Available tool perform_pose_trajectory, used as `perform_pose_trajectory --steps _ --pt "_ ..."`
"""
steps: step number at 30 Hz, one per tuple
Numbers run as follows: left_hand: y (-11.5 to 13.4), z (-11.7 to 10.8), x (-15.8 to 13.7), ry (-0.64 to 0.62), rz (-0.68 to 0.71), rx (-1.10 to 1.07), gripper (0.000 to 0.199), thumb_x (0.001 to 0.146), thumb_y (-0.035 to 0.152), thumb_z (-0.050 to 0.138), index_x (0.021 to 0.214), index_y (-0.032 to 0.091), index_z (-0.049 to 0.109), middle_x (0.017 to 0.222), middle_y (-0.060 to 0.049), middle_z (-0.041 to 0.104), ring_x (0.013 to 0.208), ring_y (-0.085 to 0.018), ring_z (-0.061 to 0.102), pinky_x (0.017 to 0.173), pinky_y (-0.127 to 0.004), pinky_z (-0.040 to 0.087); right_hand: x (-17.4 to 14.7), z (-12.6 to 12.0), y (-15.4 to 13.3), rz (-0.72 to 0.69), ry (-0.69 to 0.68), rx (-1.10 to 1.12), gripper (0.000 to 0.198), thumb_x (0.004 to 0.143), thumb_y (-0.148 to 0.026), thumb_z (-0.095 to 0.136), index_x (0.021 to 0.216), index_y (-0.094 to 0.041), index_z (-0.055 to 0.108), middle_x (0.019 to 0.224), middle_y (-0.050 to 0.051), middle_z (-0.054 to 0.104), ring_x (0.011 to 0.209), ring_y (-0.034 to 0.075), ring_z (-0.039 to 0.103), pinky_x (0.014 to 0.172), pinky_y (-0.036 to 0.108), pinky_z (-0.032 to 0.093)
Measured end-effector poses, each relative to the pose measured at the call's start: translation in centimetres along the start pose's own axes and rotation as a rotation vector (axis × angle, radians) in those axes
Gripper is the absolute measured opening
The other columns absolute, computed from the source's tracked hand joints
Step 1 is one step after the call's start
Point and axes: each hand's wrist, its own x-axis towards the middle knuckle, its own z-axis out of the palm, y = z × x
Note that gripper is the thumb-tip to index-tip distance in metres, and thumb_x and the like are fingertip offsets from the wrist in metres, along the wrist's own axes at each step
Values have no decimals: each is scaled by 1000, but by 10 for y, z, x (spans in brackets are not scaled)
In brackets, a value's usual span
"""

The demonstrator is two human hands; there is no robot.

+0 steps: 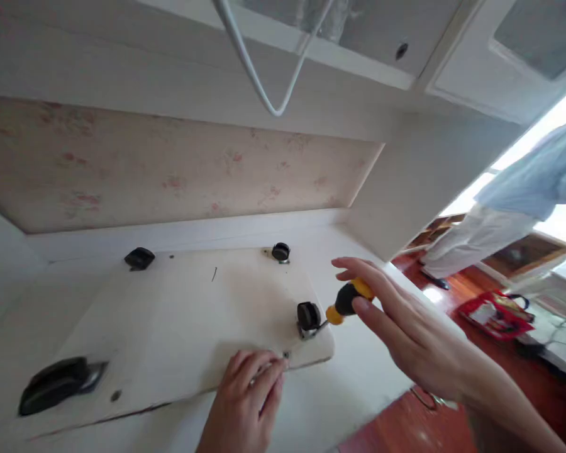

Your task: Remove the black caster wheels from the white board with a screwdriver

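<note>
Setting: alcove backed by floral wallpaper (183,170), white desk (363,358) below it, white cable (276,111) hanging in a loop overhead. A white board (188,321) lies flat on the desk, its far side near the desk's back edge. Wheels point up, which leaves their metal mounts reachable.

Left to right:
- Near-left caster (56,384) and far-left caster (140,258), toward the desk's left end.
- Thin dark pin, probably a screw (214,274), loose on the board.
- Left hand (248,399): fingers bent at the board's near side, probably steadying it; cannot tell whether they pinch anything.
- Far-right caster (280,252), toward the desk's back edge.
- Near-right caster (309,314), at the board's corner facing the desk's right end; the shank of a screwdriver (349,299) reaches its metal base at a slant, apparently to get past the wheel.
- Right hand (400,324): thumb and fingers grasp the yellow-black handle.

Beyond the desk's right edge: reddish floor (382,425), red basket (495,318), a person (509,198) standing.
</note>
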Motion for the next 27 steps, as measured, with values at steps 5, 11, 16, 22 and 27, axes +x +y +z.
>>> perform_pose_trajectory --steps 5,11,16,22,27 --pt "1 -6 10 3 -6 -41 23 89 11 54 108 21 63 99 -5 66 91 -19 59 81 -33 51 2 7 1 -17 212 -210 23 95 -35 50 115 -28 56 96 1 64 69 13 62 62 29 47" --pt "3 -10 7 45 -54 -85 20 89 11 54 104 21 64 97 -5 66 90 -18 59 81 -31 52 0 10 -1 -33 79 -44 40 98 -32 42 138 -32 39 133 6 53 109 17 60 84 30 51" --pt "3 -11 8 34 -66 -101 21 90 11 53 104 22 64 96 -4 67 90 -18 59 82 -32 51 -1 13 0 -6 216 -120 36 90 -39 58 124 -27 52 110 6 63 81 16 66 65 27 54" --pt "4 -12 9 41 -75 -96 20 90 12 54 104 21 64 97 -4 67 90 -18 60 82 -32 52 -5 10 -2 -85 198 -25 34 94 -29 51 129 -32 53 113 3 64 95 15 65 74 25 55" --pt "4 -10 6 33 -88 -136 20 90 11 53 103 22 64 97 -3 67 90 -17 59 82 -32 52 -8 13 -1 -57 275 -135 41 92 -28 55 133 -28 51 125 7 61 103 18 64 84 29 54"
